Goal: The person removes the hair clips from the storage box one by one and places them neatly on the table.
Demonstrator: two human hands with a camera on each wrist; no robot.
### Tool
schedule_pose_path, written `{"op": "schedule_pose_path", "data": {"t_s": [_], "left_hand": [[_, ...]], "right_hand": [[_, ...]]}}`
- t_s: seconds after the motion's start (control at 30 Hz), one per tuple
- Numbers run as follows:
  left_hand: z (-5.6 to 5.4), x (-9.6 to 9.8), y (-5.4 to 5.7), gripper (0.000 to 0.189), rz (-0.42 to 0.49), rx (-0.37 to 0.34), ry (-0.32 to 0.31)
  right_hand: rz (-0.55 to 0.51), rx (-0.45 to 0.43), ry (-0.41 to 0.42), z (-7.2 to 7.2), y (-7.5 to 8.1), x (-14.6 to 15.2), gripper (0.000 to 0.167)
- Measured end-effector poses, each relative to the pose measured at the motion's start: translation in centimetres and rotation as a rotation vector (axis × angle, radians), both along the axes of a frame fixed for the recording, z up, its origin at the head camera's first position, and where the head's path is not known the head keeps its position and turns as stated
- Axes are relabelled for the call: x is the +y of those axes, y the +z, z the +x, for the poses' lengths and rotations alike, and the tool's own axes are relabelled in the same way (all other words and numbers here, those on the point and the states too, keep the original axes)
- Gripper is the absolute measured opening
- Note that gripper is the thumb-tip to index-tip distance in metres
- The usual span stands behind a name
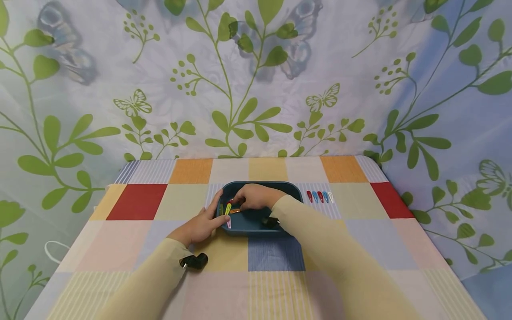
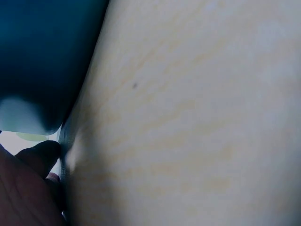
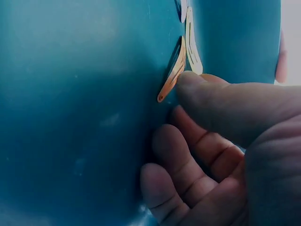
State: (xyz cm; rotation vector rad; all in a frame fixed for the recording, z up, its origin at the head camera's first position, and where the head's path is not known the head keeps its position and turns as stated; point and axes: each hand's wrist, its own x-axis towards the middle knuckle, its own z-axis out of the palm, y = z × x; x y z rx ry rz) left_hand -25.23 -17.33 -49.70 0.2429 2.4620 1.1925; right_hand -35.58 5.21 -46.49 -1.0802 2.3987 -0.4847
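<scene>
A dark blue tray point(image 1: 248, 232) stands mid-table, with a few snap hair clips at its left end. My left hand point(image 1: 200, 227) rests against the tray's left side, fingers extended along the rim and thumb at the near corner. Inside the tray is my right hand point(image 1: 256, 197), fingers bent downward. In the right wrist view its thumb touches or nearly touches an orange hair clip point(image 3: 174, 73); a gap shows between thumb and index finger. A yellow hair clip point(image 1: 228, 209) and a pink-white hair clip point(image 1: 229, 223) lie close by. A green clip point(image 1: 222, 210) is partly visible.
On the cloth right of the tray, several hair clips point(image 1: 320, 197) in red, blue and white stand in a row. A patchwork tablecloth point(image 1: 276, 255) covers the table. A leaf-patterned curtain point(image 1: 256, 89) hangs behind. A white cable point(image 1: 50, 251) loops at the left edge.
</scene>
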Motion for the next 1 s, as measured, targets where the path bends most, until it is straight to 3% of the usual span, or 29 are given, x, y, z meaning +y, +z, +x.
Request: {"op": "schedule_pose_path", "data": {"t_s": [0.3,1.0], "left_hand": [[0.03,0.07,0.11,0.086,0.01,0.019,-0.003],[0.13,0.15,0.01,0.085,-0.019,0.012,-0.002]], "right_hand": [[0.024,0.03,0.022,0.0,-0.29,-0.27,0.03],[0.0,-0.021,-0.011,0.36,-0.23,-0.2,0.02]]}}
